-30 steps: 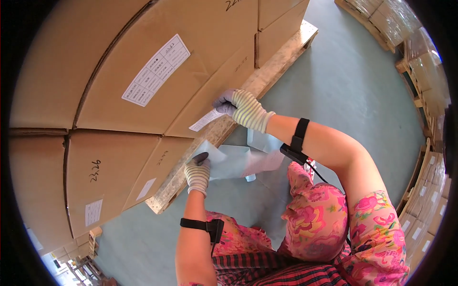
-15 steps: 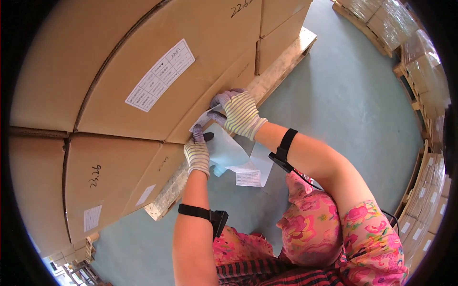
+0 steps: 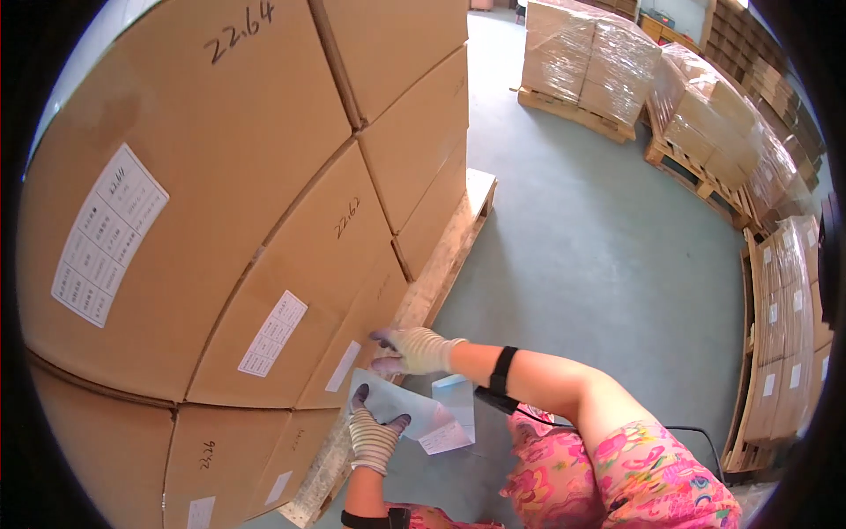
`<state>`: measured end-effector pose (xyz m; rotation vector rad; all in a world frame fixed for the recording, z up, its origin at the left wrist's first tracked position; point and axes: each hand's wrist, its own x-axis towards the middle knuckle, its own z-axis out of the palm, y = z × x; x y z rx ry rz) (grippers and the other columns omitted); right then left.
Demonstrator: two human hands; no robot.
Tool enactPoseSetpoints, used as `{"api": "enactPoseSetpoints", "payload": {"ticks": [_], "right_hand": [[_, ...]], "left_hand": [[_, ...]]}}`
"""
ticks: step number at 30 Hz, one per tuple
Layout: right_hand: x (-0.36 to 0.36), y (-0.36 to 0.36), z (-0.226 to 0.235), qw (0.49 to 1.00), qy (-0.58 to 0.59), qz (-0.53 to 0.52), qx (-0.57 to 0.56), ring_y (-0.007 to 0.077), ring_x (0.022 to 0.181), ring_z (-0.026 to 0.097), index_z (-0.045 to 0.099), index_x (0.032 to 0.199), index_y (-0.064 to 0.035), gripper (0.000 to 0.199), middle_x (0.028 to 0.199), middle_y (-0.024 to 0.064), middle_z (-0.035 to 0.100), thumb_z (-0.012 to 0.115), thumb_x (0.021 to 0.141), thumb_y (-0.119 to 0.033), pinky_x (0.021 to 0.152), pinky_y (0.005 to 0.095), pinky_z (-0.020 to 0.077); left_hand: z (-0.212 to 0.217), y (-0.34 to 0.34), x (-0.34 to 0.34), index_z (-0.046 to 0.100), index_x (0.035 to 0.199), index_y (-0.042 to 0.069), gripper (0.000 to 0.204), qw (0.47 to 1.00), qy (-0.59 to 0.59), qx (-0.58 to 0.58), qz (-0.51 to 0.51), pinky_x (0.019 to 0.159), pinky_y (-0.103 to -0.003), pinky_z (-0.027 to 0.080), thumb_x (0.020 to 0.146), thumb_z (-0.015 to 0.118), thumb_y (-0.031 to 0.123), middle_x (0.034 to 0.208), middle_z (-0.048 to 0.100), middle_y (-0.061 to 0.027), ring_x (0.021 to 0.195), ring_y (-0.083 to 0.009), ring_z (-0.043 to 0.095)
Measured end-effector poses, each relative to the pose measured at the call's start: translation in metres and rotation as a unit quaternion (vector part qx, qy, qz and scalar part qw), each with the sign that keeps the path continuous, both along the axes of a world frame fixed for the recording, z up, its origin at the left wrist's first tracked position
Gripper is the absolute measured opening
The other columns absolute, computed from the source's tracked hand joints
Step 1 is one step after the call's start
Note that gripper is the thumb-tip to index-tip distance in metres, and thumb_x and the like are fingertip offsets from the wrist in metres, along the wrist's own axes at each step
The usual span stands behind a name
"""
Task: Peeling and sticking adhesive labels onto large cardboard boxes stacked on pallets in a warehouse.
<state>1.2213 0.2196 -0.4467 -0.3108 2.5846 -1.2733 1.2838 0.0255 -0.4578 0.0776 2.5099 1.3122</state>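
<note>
My left hand (image 3: 374, 435), in a striped knit glove, grips a pale blue sheet of label backing paper (image 3: 414, 410) with white labels on it, low in the view. My right hand (image 3: 410, 350), also gloved, is held flat with fingers apart against the low cardboard box (image 3: 370, 335), beside a white label (image 3: 342, 367) stuck on it. The stacked cardboard boxes (image 3: 211, 229) fill the left half of the view, each with a white label and handwritten marks.
The boxes stand on a wooden pallet (image 3: 449, 256) on a grey-green floor (image 3: 582, 256). More wrapped box pallets (image 3: 590, 62) stand at the back, and stacked boxes (image 3: 784, 335) line the right side. My pink flowered clothing (image 3: 617, 476) shows at the bottom.
The view has tilted upward, showing more of the room. My right hand has moved from the sheet onto the box face; my left hand has lowered with the sheet.
</note>
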Motion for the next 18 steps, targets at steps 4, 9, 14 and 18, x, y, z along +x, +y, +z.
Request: {"api": "enactPoseSetpoints", "payload": {"ticks": [4, 9, 14, 18], "right_hand": [[0.044, 0.029, -0.019, 0.961, -0.142, 0.046, -0.232, 0.0267, 0.107, 0.055, 0.019, 0.138, -0.0016, 0.082, 0.113, 0.0234, 0.056, 0.064, 0.080, -0.037, 0.090, 0.0364, 0.0429], [0.076, 0.062, 0.013, 0.917, -0.177, 0.052, -0.353, 0.0224, 0.101, 0.055, 0.012, 0.141, -0.0042, 0.093, 0.108, 0.0189, 0.059, 0.074, 0.074, -0.021, 0.087, 0.0350, 0.0439], [0.066, 0.082, 0.055, 0.901, -0.117, 0.008, -0.418, 0.0183, 0.092, 0.055, 0.013, 0.142, -0.0072, 0.091, 0.100, 0.0143, 0.060, 0.073, 0.074, -0.014, 0.083, 0.0329, 0.0446], [0.063, 0.100, 0.128, 0.927, -0.013, -0.027, -0.374, 0.0114, 0.079, 0.048, 0.015, 0.143, -0.0100, 0.081, 0.079, 0.0015, 0.051, 0.067, 0.080, -0.012, 0.075, 0.0268, 0.0441]], "left_hand": [[0.011, 0.007, -0.012, 0.029, 0.130, 0.004, 0.086, 0.993, 0.039, 0.107, 0.019, 0.092, -0.036, 0.044, 0.058, 0.074, -0.006, 0.124, 0.041, -0.0159, 0.110, -0.0274, 0.047], [0.052, 0.022, -0.023, 0.026, 0.135, 0.005, 0.082, 0.952, 0.018, 0.306, -0.004, 0.092, -0.035, 0.043, 0.066, 0.069, -0.007, 0.127, 0.039, -0.0150, 0.108, -0.0253, 0.049], [0.123, 0.059, -0.022, 0.021, 0.138, 0.005, 0.077, 0.909, -0.019, 0.415, 0.021, 0.092, -0.034, 0.041, 0.076, 0.065, 0.006, 0.132, 0.036, -0.0145, 0.110, -0.0253, 0.047], [0.149, 0.086, -0.037, 0.031, 0.134, -0.002, 0.064, 0.935, 0.084, 0.333, -0.086, 0.094, -0.032, 0.040, 0.081, 0.062, 0.016, 0.127, 0.043, -0.0153, 0.109, -0.0224, 0.048]]}}
